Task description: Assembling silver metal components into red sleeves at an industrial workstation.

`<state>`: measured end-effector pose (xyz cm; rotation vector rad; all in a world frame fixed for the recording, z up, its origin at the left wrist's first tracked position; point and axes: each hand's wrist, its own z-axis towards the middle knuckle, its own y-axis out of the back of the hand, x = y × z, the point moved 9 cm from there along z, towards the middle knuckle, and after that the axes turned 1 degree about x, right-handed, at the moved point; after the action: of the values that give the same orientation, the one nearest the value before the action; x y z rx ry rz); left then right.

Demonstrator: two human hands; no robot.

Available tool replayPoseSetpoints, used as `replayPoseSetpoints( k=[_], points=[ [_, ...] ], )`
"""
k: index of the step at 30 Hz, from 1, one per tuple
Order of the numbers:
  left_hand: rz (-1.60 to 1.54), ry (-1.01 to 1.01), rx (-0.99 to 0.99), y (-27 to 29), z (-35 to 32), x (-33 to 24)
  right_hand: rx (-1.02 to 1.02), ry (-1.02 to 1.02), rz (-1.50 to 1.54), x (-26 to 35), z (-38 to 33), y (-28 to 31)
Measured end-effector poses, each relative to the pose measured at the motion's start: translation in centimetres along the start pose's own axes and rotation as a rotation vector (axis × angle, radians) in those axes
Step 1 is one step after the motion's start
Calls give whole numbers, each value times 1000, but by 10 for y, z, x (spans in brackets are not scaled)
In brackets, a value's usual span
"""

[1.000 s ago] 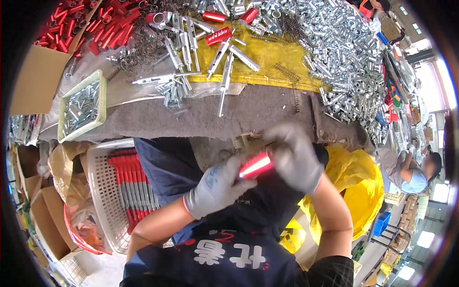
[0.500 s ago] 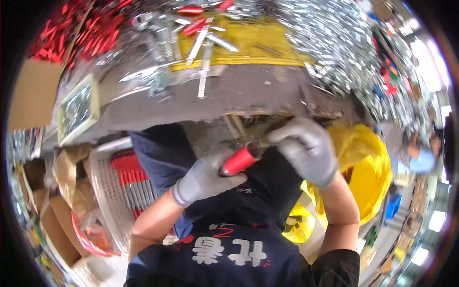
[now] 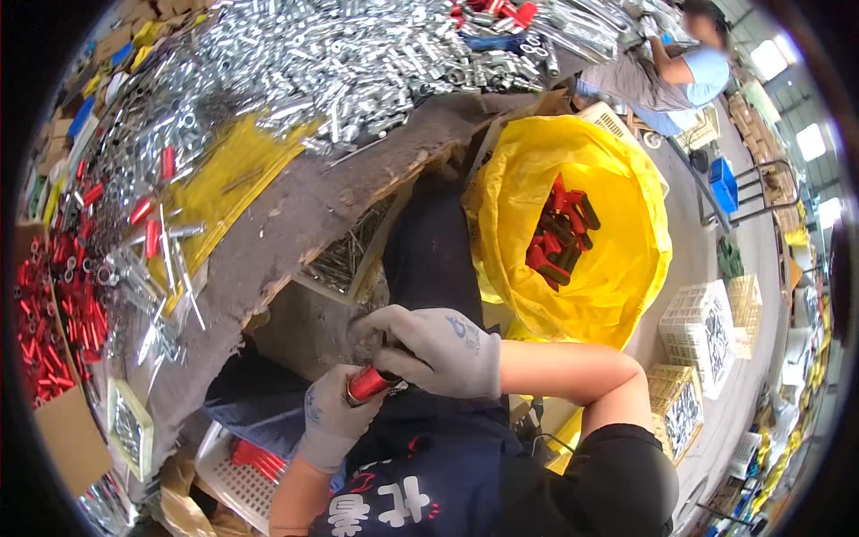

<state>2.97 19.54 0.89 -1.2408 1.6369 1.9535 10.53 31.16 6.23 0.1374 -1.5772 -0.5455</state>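
In front of my torso, a short red metal tube [image 3: 369, 384] is gripped by my gloved left hand [image 3: 333, 416], whose fingers wrap round its lower left end. Close above it is my gloved right hand [image 3: 447, 352], with fingers curled and the thumb side against the tube's dark upper end. What its fingers pinch is hidden. To the right stands a large open yellow bag [image 3: 626, 268] with several red and black pieces [image 3: 561, 234] inside.
Metal parts [image 3: 358, 63] heap on the worn-edged workbench [image 3: 295, 210], with red parts [image 3: 58, 331] at its left end. A white basket [image 3: 234, 479] sits lower left. Crates [image 3: 676, 403] stand on the right. Another person [image 3: 689, 76] sits at the far right.
My view has swung to the right, bringing the yellow bag nearer the middle. My right hand, formerly just off the tube's open end, now lies over it. My left hand still grips the tube.
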Motion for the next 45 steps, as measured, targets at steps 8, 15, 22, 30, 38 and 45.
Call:
replayPoseSetpoints(
  k=[8,15,22,30,38,45],
  points=[
    [-448,353,-229,13,-5,44,12,-1132,-224,-200,-90,210],
    [-661,522,-347,39,-32,83,82,-739,-959,-303,160,256],
    [-230,386,-455,63,-51,72,405,127,-782,-65,430,-141],
    [-429,197,-607,54,-71,65,739,522,-440,111,284,-385],
    [-629,37,-397,58,-71,52,690,349,-256,34,181,-248],
    [-620,-434,-284,55,-64,-19,416,7,-192,-40,-6,-15]
  ],
)
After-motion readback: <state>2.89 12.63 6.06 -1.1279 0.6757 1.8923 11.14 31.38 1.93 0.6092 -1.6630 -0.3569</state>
